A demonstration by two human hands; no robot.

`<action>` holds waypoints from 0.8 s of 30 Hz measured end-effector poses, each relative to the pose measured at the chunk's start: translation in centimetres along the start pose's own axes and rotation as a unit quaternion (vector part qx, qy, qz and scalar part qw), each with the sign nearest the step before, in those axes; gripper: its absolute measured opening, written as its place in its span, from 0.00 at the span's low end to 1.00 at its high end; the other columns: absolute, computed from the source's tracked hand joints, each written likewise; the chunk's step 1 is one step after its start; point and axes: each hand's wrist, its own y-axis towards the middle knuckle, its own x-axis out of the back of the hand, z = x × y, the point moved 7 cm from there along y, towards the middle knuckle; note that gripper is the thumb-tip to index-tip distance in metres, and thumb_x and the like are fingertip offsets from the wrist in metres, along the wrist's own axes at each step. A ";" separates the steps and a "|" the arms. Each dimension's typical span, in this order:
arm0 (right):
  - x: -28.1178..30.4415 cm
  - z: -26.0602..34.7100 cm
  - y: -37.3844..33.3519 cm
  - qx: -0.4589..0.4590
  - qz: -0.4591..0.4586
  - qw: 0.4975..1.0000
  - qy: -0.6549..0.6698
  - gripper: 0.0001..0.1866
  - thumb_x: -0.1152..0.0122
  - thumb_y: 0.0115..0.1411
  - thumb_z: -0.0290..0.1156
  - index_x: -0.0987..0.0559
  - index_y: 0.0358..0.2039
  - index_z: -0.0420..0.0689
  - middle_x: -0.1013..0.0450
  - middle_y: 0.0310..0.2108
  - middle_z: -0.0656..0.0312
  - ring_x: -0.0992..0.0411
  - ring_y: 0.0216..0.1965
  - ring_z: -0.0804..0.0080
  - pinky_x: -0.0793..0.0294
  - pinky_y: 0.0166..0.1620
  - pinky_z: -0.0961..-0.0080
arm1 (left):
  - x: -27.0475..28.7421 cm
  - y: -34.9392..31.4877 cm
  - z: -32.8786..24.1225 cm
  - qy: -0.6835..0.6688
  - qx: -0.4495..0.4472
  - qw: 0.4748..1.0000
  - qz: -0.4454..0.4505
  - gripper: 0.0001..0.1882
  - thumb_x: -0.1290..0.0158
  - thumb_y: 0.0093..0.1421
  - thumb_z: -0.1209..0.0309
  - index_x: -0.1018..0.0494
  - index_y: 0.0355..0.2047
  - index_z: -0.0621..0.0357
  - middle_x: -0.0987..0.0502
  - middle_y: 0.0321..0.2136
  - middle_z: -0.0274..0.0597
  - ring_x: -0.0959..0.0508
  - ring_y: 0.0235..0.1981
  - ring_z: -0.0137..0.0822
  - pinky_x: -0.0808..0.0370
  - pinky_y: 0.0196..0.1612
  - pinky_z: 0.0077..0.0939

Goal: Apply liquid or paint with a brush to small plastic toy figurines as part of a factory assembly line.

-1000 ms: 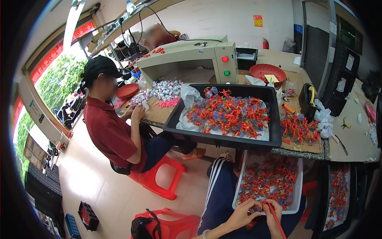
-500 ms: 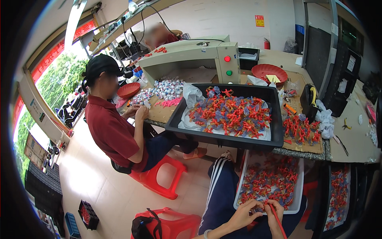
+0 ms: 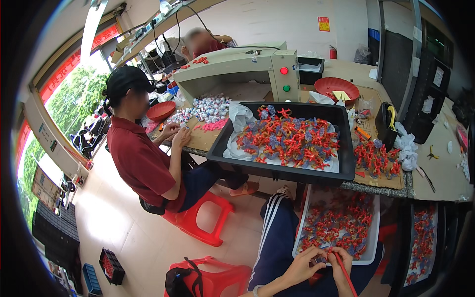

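My left hand [image 3: 305, 266] is closed in a pinch at the near edge of a white tray [image 3: 377, 218]. Between its fingertips is a small red figurine, mostly hidden by the fingers. Right beside it, my right hand [image 3: 341, 263] grips a slim red stick-like tool [image 3: 346, 275], pen fashion, its tip meeting the figurine. The tool's tip is too small to make out. The tray rests on my lap and holds many red and bluish-purple plastic figurines [image 3: 341, 218].
A black tray [image 3: 282, 173] of similar figurines stands on the bench, overhanging its edge. More figurines [image 3: 378, 158] stand on cardboard to its right. A co-worker [image 3: 143, 153] sits at left, handling a small white piece. A red stool [image 3: 213, 277] stands to my left.
My hands hold nearly the same pose at the tray. The co-worker's hands have shifted slightly, and the person at the back has raised a hand. The whole view has drifted a little.
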 end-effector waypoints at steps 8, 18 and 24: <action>0.2 0.6 -0.2 -0.010 -0.005 1.000 0.016 0.09 0.39 0.58 0.23 0.24 0.39 0.34 0.25 0.32 0.61 0.28 0.35 0.78 0.29 0.38 0.82 | -0.5 0.1 0.0 -0.001 0.021 1.000 0.021 0.15 0.40 0.54 0.78 0.30 0.41 0.64 0.28 0.37 0.40 0.26 0.29 0.31 0.27 0.30 0.22; 0.3 1.1 -0.9 0.000 -0.001 1.000 0.012 0.09 0.40 0.58 0.21 0.24 0.40 0.33 0.25 0.33 0.61 0.28 0.34 0.79 0.28 0.37 0.82 | -0.8 -0.5 -0.3 0.001 0.010 1.000 0.014 0.15 0.40 0.53 0.79 0.30 0.41 0.65 0.27 0.36 0.41 0.24 0.26 0.30 0.27 0.28 0.21; 0.4 2.4 -0.9 0.015 -0.002 0.999 0.040 0.11 0.44 0.59 0.18 0.24 0.43 0.34 0.25 0.36 0.61 0.28 0.35 0.79 0.26 0.39 0.83 | -1.1 0.2 -0.1 -0.006 -0.003 1.000 0.004 0.20 0.39 0.51 0.82 0.31 0.44 0.64 0.26 0.37 0.43 0.22 0.29 0.30 0.25 0.31 0.21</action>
